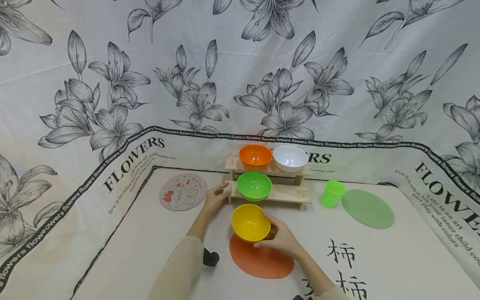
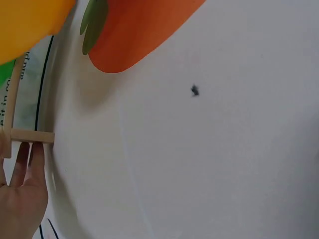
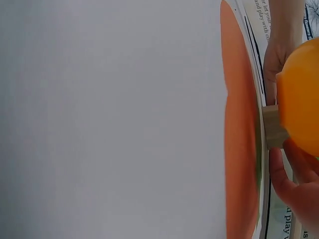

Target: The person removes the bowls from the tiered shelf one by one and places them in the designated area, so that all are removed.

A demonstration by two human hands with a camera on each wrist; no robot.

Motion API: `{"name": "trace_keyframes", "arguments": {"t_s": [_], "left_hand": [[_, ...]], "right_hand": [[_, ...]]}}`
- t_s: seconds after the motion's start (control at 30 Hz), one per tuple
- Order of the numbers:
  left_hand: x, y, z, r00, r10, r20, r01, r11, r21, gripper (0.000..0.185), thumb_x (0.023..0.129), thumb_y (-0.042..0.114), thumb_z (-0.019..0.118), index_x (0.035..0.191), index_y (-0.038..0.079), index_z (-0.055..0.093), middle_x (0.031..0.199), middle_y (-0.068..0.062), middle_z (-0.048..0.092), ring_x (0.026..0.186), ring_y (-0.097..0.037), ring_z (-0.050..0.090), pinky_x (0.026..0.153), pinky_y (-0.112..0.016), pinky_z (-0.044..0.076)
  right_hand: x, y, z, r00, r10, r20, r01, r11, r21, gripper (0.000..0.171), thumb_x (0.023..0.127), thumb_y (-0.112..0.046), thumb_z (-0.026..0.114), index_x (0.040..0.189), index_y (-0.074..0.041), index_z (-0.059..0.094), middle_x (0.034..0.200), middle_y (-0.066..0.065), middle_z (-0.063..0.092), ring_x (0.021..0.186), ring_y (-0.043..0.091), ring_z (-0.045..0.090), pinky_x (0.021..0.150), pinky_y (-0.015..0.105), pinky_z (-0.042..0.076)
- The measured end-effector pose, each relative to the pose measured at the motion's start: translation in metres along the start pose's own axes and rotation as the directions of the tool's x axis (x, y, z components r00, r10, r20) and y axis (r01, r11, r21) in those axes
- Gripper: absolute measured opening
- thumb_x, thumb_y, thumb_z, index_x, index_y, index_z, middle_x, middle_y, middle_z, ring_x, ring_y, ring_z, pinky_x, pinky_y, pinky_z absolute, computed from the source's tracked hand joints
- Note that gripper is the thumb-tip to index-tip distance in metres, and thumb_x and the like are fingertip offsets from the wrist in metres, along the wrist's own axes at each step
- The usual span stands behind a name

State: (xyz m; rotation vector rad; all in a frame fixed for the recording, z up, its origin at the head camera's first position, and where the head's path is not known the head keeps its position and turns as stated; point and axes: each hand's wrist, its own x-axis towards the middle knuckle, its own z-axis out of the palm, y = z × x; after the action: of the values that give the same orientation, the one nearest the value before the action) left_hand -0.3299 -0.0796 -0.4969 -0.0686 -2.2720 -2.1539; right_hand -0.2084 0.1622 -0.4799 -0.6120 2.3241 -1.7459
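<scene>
Floral-cloth table (image 1: 375, 258): green cup (image 1: 332, 193) beside wooden rack (image 1: 285, 193).

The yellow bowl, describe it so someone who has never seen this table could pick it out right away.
Find the two-step wooden rack at the back of the table; three bowls sit on it. The yellow bowl is just in front of its lower step, above an orange round mat, gripped by the right hand. It is the only yellow bowl, and the only one off the rack.
</scene>
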Motion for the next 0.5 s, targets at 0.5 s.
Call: {"name": "trace_keyframes", "arguments": {"t_s": [0.5], "left_hand": [[0.000, -0.001, -0.001, 1.000, 0.029, -0.013, -0.028, 0.998, 0.064, 0.042, 0.088, 0.015, 0.066, 0.126, 0.000, 0.058, 0.125, -0.023, 0.056, 0.104, -0.027, 0.055, 0.084, -0.030, 0.054]], "right_hand": [[0.015, 0.001, 0.015, 0.998, 0.068, 0.017, -0.067, 0.996, -0.059, 0.093, 0.070, -0.020, 0.085, 0.144, 0.000, 0.033, 0.143, 0.022, 0.039, 0.117, 0.034, 0.051, 0.087, 0.030, 0.053]]}}
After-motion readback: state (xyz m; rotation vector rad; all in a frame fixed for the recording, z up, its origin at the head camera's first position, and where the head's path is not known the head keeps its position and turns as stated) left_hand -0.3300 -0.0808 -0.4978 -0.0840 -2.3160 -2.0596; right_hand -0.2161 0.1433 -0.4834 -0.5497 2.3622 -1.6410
